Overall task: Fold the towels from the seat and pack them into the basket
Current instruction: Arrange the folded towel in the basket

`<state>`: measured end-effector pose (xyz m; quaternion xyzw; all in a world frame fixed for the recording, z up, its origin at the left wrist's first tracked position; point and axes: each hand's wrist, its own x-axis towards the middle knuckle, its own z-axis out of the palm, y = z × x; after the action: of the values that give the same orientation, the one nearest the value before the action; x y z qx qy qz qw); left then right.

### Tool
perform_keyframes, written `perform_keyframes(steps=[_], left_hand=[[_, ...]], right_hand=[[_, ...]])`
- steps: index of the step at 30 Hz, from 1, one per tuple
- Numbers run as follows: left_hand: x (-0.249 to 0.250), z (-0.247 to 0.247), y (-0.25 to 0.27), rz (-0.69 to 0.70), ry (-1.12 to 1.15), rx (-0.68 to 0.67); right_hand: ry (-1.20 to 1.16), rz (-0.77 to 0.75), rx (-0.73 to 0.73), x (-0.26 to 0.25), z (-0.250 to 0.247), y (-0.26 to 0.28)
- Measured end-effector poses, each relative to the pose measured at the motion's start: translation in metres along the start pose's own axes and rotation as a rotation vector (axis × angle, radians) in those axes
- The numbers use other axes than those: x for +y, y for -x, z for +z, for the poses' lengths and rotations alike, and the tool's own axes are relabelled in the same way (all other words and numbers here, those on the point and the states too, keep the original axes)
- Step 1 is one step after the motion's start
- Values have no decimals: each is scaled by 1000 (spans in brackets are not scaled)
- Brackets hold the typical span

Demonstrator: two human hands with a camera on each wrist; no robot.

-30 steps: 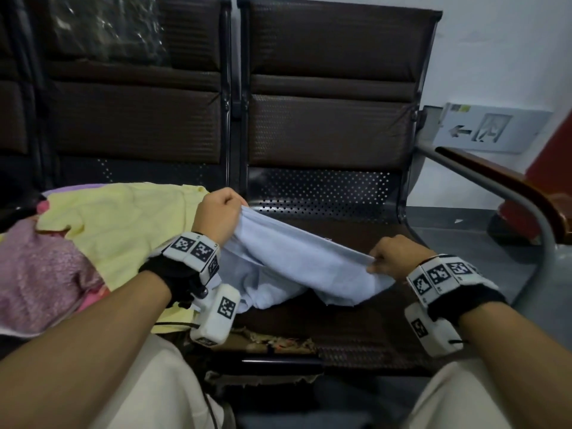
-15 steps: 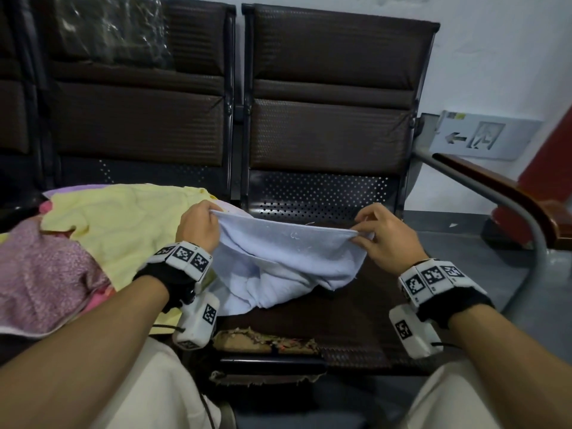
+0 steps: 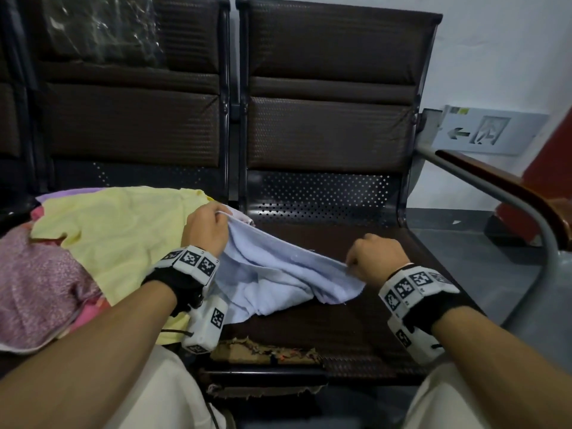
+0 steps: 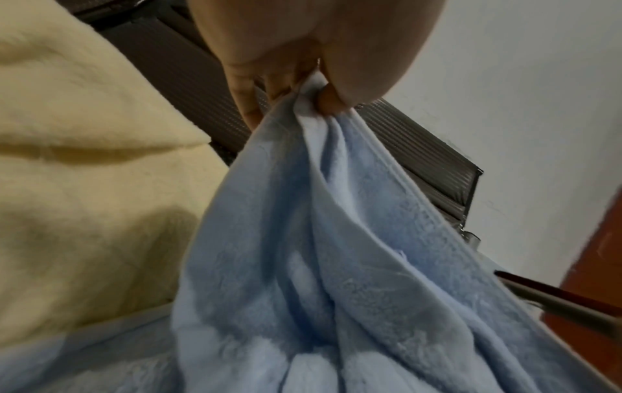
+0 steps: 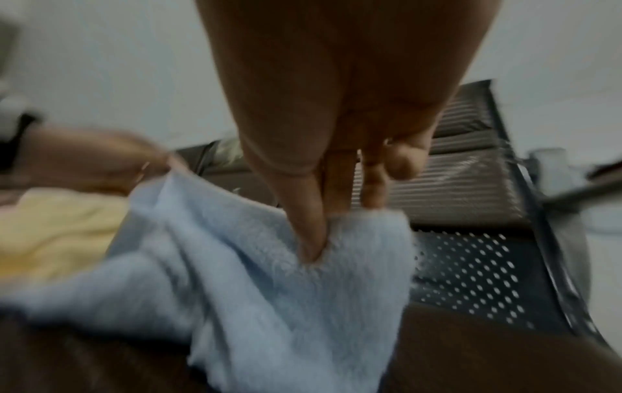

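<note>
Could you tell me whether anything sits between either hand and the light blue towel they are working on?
Nothing does: the left hand and the right hand each already pinch the top edge of the light blue terry towel. The basket is not in view.

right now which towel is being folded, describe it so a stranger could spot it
Start at the row of brown seats. On the right seat, beside the towel pile, lies the blue towel, its top edge stretched between the left hand and right hand. It is the only pale blue one; its neighbours are yellow and pink.
</note>
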<state>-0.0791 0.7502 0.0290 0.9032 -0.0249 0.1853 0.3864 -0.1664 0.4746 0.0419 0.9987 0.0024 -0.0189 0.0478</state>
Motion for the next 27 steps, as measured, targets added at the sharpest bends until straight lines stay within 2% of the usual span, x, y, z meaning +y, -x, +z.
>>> perform_keyframes(steps=[2,4,7,9,11,15,18,21,24,27], left_hand=[[8,5,3,82,7,-25],[15,8,5,139,4,-23],[18,8,4,142,8,-8],[15,4,2,110,-17,-1],[9,0,1,63,-43,-20],[6,-11,6,8,-70,-89],[22,-21,9,-13,40,-78],[47,-31,12,-21,185,-79],[73,-44,17,-18,297,-84],[98,-65,15,10,371,-79]], right_hand=[[153,-81,-37,-7,8,-4],[171,-110,-96,-8,13,-8],[58,-58,-160,3,18,-11],[-118,15,-191,15,17,-9],[-258,79,-161,25,16,-4],[-443,173,71,44,10,10],[-752,250,376,48,-7,14],[-1019,257,622,40,-35,12],[-1180,288,774,28,-66,14],[-1181,384,854,25,-94,22]])
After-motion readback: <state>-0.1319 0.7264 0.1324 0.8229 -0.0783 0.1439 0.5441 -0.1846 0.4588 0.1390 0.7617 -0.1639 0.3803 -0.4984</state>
